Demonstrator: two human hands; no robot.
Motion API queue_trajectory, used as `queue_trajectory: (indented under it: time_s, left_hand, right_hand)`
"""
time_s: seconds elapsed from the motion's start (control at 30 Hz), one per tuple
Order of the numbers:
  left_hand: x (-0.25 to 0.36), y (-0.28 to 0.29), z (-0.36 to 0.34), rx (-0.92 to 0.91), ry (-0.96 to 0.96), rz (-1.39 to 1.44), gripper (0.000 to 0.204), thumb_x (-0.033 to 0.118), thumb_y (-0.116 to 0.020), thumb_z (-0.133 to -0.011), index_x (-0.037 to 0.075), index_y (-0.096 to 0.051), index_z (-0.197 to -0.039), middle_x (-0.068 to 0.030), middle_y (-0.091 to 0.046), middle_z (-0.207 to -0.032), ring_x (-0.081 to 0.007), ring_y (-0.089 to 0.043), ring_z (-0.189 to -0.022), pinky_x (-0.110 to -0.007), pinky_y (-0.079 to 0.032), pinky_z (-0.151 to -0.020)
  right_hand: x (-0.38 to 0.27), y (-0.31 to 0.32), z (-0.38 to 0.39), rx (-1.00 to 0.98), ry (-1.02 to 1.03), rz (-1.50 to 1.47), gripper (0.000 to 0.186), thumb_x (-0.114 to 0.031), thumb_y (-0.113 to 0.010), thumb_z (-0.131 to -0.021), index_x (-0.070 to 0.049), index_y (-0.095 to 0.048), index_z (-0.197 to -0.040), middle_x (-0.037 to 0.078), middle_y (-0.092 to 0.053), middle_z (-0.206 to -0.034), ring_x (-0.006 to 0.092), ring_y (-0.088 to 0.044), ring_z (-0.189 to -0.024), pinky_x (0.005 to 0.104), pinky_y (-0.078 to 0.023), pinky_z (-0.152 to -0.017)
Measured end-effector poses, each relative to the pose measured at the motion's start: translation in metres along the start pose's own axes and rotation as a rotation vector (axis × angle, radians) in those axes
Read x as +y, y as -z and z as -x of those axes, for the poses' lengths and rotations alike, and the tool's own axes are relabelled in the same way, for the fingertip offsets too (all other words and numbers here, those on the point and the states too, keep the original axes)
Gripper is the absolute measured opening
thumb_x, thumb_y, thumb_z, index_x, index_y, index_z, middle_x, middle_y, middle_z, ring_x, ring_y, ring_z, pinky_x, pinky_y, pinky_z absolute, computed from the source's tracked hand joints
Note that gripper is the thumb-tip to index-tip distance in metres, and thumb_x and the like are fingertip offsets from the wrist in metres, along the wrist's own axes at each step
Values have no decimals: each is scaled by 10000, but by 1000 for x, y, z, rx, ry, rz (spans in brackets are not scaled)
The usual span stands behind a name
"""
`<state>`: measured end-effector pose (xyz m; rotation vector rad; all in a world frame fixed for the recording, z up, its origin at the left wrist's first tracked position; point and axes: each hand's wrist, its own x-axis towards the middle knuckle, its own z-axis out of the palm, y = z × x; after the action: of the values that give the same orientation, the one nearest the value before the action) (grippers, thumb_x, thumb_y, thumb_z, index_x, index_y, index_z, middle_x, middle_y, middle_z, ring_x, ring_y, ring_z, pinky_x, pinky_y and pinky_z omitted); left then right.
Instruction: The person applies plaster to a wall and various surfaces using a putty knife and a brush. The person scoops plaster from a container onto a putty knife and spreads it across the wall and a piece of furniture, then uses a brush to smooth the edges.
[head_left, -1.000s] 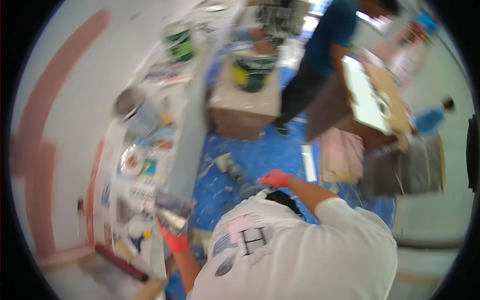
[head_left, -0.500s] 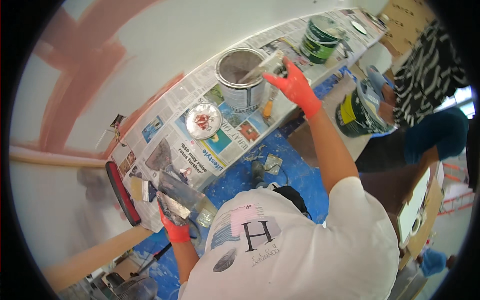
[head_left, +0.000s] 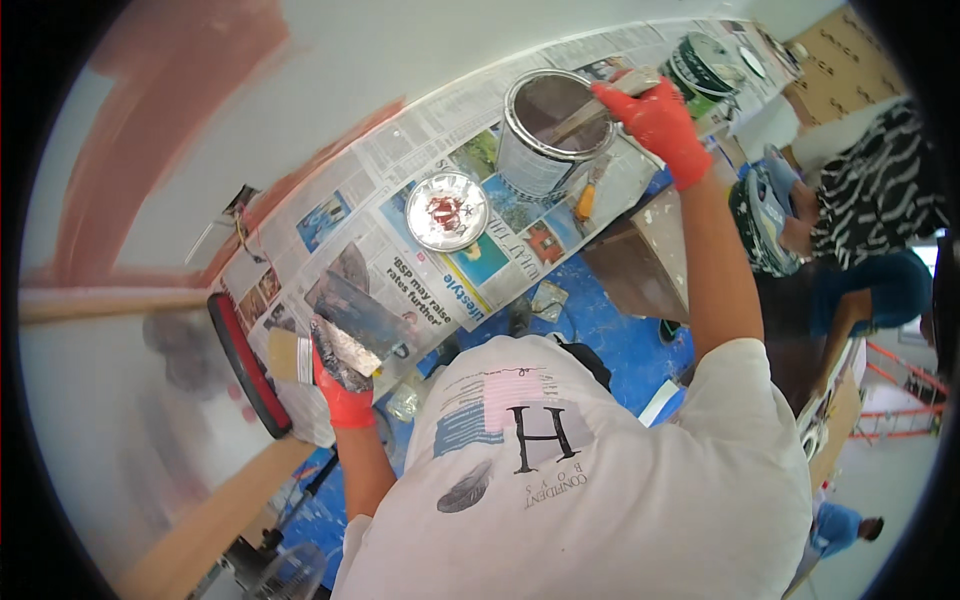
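My right hand, in an orange-red glove, closes on a flat, smeared stick. The stick's lower end reaches into an open metal paint can with greyish-brown contents. My left hand, gloved alike, is closed round a wide-bladed scraper, its blade over the newspaper and its grip end caked with pale material. Beside that hand lies a flat paintbrush; whether they touch I cannot tell. A round can lid with red smears rests left of the can, and an orange-handled tool lies to its right.
Newspaper covers the bench along the wall. A green bucket stands at its far end. A red-and-black bar lies at the left. To the right a person bends over another bucket. Blue sheeting covers the floor.
My right hand has brought the stick down and over the can's rim, its fingers now wrapped round it. My left hand with the scraper has moved forward over the bench. The view has shifted.
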<state>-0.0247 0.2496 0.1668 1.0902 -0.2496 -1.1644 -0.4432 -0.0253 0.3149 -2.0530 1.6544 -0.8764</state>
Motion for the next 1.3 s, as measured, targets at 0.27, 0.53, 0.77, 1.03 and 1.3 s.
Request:
queue_trajectory:
  time_s: [0.27,0.53,0.77,1.03,1.3]
  left_hand:
    - [10,-17,-64,-405,-32,-166,539,346,-433,-1046,33,-382,-1481,-99,-475,-1447,-234,-477,-1320,-366,-372,-1116]
    - [1,-113,-100,-558,101,176,501,317,-403,-1044,34,-410,-1456,-93,-504,-1426,-257,-506,-1292,-392,-389,-1112]
    - [-27,-228,-127,-746,-792,-830,401,180,-464,-994,-35,-535,-1325,-179,-618,-1254,-301,-591,-1157,-390,-445,-992]
    - [-34,-305,-110,-552,-105,-431,422,320,-411,-1054,-26,-587,-1222,-106,-646,-1132,-178,-582,-1081,-309,-436,-969]
    - [-36,-317,-102,-563,169,-101,380,374,-462,-1036,55,-604,-1185,-26,-646,-1074,-142,-627,-967,-316,-516,-861]
  right_hand:
    - [25,-12,15,71,-447,-488,401,-398,-708,-857,-7,-687,-943,99,-657,-672,163,-588,-489,307,-471,-465]
    - [4,63,38,363,-426,-687,292,-348,-699,-871,-57,-683,-881,55,-630,-600,102,-499,-386,247,-363,-365]
    - [-6,128,40,462,-234,-832,388,-398,-678,-888,-30,-666,-1011,93,-630,-650,141,-531,-444,248,-376,-401]
    - [2,157,43,602,-177,-898,442,-418,-565,-959,6,-648,-1052,106,-611,-663,159,-519,-475,250,-394,-430]
    - [29,104,60,325,-292,-1113,401,-371,-562,-977,12,-650,-1055,128,-655,-738,181,-597,-548,265,-459,-496]
